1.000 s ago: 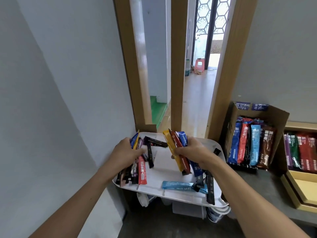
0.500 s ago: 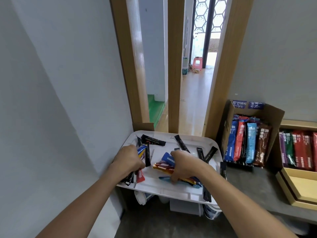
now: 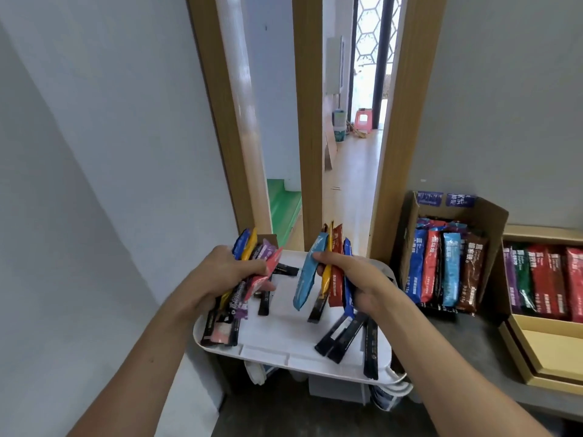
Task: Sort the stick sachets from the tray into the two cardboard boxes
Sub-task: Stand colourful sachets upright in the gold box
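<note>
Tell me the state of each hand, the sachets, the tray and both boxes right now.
left hand, grips a mixed bunch of sachets
right hand, grips a fanned bunch, light blue sachet in front
tray, holds loose black sachets
brown cardboard box, open, sachets standing in a row inside
gold box, open, partly filled with sachets

Grey counter (image 3: 467,348), brown cardboard box (image 3: 496,225) on it, yellow box (image 3: 555,348) alongside

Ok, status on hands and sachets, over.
Left hand grips multicoloured sachet bunch. Right hand grips blue, yellow, red sachets. Black sachets lie on white plastic tray. Nothing in the way.
</note>
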`<state>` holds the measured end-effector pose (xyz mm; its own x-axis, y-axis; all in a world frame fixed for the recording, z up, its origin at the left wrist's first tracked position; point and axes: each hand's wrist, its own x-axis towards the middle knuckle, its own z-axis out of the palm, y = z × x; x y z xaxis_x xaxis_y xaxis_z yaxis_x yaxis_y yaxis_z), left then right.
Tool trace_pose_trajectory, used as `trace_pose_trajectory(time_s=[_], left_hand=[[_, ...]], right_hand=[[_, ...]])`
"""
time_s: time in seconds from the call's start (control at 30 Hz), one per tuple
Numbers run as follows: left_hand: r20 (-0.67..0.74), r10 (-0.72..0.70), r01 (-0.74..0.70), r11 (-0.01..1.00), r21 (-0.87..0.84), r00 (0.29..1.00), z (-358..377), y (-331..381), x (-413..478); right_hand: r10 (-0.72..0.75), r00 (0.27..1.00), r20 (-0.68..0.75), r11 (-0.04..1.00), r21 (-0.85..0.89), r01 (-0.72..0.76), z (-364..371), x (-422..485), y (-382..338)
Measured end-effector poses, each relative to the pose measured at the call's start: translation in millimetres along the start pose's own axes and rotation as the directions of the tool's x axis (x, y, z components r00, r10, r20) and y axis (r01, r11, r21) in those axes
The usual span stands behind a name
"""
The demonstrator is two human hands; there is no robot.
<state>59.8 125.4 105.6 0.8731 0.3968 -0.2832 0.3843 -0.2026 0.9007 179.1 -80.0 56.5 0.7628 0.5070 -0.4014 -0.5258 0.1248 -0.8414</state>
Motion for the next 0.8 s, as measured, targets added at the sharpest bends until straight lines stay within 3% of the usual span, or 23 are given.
trace_pose_trajectory(time_s=[0.07,0.23,0.37,0.8], left_hand=[[0.019,0.066,-0.064,0.995,-0.079,0.998,23,1,1],[0.052,0.294,-0.293,0.956,-0.025,0.954,78,3,12],[0.095,0.399,-0.398,0.917,-0.029,0.912,122,17,9],[0.187,0.385,-0.381,0.923,-0.06,0.904,259,68,5]], right_hand=[[-0.035,0.999,-0.021,0.999,0.021,0.036,-7,-4,-4],[-0.159,0.986,-0.059,0.987,0.027,0.161,-33,-24,-17],[-0.246,0.963,-0.107,0.968,0.019,0.25,-67,-42,-31],[-0.343,0.933,-0.114,0.939,-0.012,0.344,-217,-112,-73]])
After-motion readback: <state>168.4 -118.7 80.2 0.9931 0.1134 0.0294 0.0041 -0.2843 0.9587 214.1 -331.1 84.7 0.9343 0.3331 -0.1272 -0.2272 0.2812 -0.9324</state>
